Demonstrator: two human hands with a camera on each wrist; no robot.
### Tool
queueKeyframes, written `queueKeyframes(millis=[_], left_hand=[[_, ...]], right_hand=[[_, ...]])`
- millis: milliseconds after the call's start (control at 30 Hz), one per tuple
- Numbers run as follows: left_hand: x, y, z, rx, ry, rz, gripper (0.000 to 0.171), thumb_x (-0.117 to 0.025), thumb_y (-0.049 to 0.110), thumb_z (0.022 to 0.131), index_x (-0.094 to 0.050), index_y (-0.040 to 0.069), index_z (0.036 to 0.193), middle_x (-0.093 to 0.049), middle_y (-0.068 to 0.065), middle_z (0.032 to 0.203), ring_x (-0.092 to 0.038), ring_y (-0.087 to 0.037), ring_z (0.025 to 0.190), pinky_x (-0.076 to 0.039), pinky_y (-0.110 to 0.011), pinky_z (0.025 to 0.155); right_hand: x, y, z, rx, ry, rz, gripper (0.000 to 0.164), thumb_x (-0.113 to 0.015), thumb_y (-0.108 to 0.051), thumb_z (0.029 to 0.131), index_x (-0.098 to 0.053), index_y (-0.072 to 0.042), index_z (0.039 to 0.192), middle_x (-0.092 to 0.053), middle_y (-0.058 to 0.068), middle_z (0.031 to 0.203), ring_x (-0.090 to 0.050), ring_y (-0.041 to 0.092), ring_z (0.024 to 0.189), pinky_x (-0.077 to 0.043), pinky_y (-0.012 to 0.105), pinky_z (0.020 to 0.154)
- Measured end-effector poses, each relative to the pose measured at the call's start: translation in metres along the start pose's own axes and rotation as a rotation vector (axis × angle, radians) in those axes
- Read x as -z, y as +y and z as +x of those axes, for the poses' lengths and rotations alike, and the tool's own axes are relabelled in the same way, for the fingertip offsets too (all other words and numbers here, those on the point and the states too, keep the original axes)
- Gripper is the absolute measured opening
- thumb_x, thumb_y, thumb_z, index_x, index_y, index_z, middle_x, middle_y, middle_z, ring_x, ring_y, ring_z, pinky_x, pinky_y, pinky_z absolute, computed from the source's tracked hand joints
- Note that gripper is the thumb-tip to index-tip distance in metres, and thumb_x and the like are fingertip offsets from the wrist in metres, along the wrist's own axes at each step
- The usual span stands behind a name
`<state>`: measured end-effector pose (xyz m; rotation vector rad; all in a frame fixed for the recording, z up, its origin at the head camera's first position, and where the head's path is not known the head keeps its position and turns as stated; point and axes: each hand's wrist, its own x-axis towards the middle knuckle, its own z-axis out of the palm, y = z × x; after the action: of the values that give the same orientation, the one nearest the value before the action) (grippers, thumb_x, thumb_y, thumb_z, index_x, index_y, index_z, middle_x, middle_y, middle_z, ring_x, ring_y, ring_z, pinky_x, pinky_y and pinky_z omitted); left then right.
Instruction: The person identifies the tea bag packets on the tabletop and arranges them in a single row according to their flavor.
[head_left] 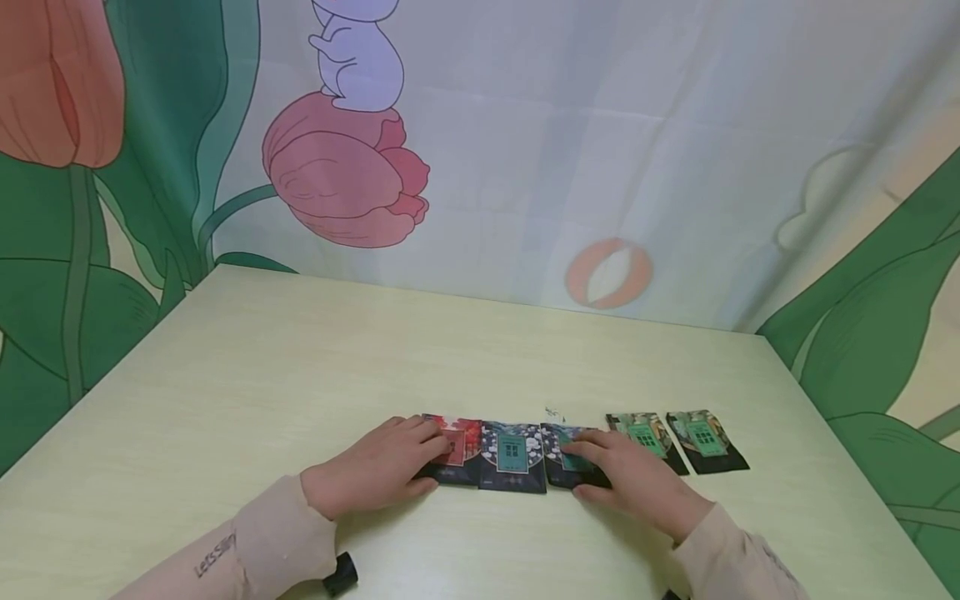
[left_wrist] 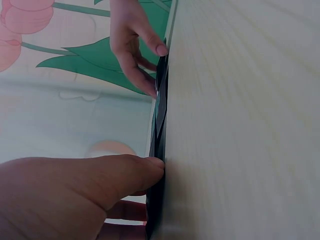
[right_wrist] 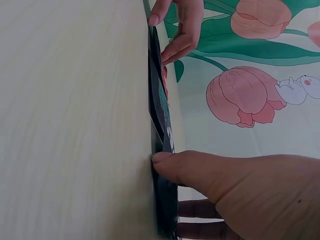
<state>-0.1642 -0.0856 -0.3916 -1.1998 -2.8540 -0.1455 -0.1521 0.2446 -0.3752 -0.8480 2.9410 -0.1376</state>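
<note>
Flat printed packets lie side by side on a pale table (head_left: pixel 315 358). My left hand (head_left: pixel 378 467) rests at the left end of a red-and-dark packet (head_left: pixel 467 435), fingers over its top and thumb by its near edge. Beside it is a dark blue floral packet (head_left: pixel 512 479) with a teal label, touched by neither hand. My right hand (head_left: pixel 637 479) lies over a similar blue packet (head_left: pixel 555 467), fingertips on its face and thumb (right_wrist: pixel 172 164) at its near edge. That hand partly covers a green-and-black packet (head_left: pixel 647 433). Packet edges appear slightly overlapped in the right wrist view.
Another green-and-black packet (head_left: pixel 707 437) lies at the right end of the row. A small, unclear mark or clear scrap (head_left: pixel 553 414) shows behind the blue packets. A curtain (head_left: pixel 525 167) printed with tulips hangs along the table's back edge.
</note>
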Motion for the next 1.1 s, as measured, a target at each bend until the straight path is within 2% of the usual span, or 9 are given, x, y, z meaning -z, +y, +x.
queueKeyframes(millis=[633,1100], left_hand=[[0.0019,0.0,-0.0006,-0.016,-0.001,0.013,0.039,-0.067,0.037,0.088,-0.061,0.013,0.119,-0.062,-0.001,0.117,-0.056,-0.019,0.109,-0.047,-0.04,0.096],[0.0025,0.0007,-0.0004,0.002,-0.015,-0.007,0.039,-0.066,0.037,0.089,-0.06,0.013,0.12,-0.061,-0.002,0.12,-0.056,-0.02,0.112,-0.046,-0.042,0.098]], right_hand=[[-0.0023,-0.0017,-0.0073,0.021,0.03,-0.011,0.051,-0.07,-0.037,0.085,-0.06,-0.013,0.129,-0.058,0.012,0.131,-0.056,0.033,0.119,-0.047,0.05,0.098],[-0.0056,-0.0003,-0.0074,-0.012,0.048,-0.009,0.055,-0.072,-0.039,0.083,-0.059,-0.016,0.132,-0.056,0.01,0.135,-0.054,0.032,0.123,-0.048,0.049,0.099]])
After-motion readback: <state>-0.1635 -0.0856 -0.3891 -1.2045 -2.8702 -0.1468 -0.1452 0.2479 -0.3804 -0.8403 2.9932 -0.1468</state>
